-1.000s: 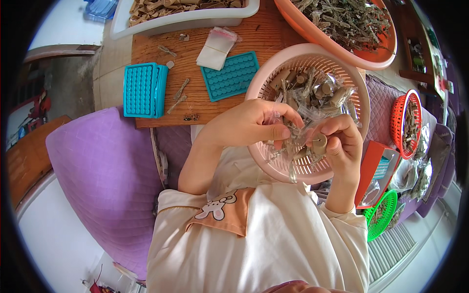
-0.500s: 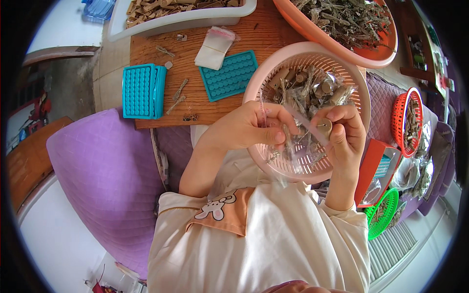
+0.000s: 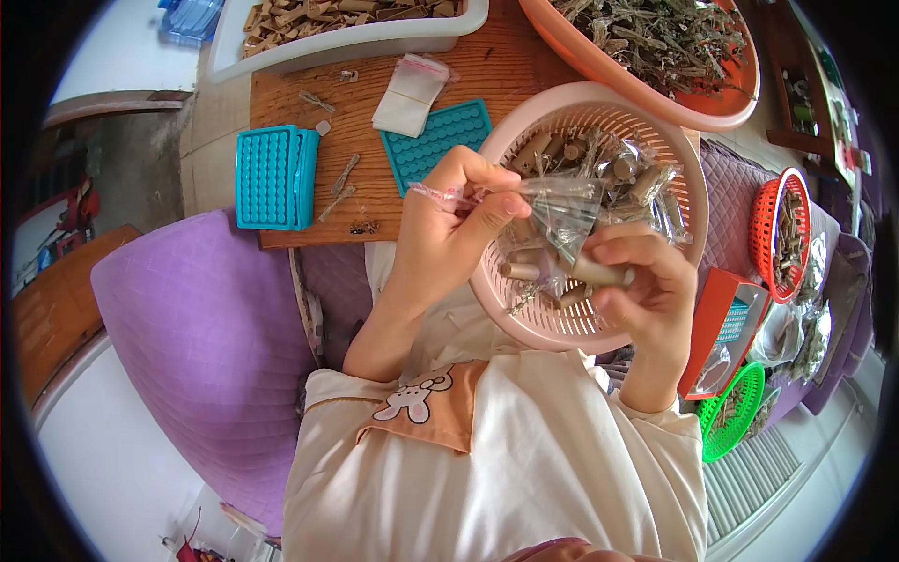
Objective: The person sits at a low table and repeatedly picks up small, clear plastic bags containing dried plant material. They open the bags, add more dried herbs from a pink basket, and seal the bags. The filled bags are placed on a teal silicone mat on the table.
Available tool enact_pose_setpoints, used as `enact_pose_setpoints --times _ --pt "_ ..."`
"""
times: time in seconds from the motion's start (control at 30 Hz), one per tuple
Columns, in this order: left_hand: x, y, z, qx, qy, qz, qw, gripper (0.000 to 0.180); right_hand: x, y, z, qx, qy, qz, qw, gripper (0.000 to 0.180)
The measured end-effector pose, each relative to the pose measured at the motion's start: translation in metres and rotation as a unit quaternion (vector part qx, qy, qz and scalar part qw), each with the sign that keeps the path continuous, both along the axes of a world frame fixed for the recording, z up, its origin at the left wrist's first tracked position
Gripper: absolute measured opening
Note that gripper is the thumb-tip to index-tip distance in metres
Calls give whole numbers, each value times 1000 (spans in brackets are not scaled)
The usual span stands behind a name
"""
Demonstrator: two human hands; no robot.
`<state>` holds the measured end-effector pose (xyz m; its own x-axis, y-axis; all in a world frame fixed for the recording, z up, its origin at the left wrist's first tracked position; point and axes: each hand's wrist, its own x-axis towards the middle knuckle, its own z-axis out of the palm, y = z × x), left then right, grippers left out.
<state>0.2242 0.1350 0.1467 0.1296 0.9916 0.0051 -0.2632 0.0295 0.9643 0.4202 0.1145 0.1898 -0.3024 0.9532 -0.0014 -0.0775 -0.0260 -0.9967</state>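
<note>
My left hand pinches a clear plastic bag by its edge, the bag spread out to the right above the pink basket. A pink-edged strip of the plastic runs across the palm. My right hand, slightly blurred, has its fingers closed round a short brown tube lying lengthwise just below the bag. Whether the tube touches the bag I cannot tell. In the basket below are several more brown tubes, clear bags and dried plant sprigs.
Teal molded trays and another teal tray lie on the wooden table, beside a stack of clear bags. Behind stand a white bin of brown pieces and an orange basin of dried plants. Red and green baskets stand right.
My left hand has moved up and left, drawing the bag out flat. My right hand has dropped slightly, and its tube has turned from end-on to lengthwise.
</note>
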Motion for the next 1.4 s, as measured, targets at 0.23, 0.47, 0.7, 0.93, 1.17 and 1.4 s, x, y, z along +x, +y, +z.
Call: enact_pose_setpoints --times 0.23,0.47,0.7,0.93,1.17,1.4 --pt "0 -6 8 -48 64 -113 990 21 -13 14 -6 33 -135 -117 983 25" --pt "8 -9 -2 -64 46 -65 995 19 -18 12 -16 -33 -80 -100 991 27" --pt "-2 -3 -1 -25 110 -61 992 15 7 15 -13 35 -132 -233 963 20" --pt "4 -6 5 -57 155 -19 986 16 -4 3 15 186 -170 -197 947 34" --pt "-3 -4 11 -93 164 -57 981 30 -20 8 12 209 -190 -238 929 38" --pt "1 -6 7 -64 120 -47 990 34 -21 16 17 171 -292 -197 920 31"
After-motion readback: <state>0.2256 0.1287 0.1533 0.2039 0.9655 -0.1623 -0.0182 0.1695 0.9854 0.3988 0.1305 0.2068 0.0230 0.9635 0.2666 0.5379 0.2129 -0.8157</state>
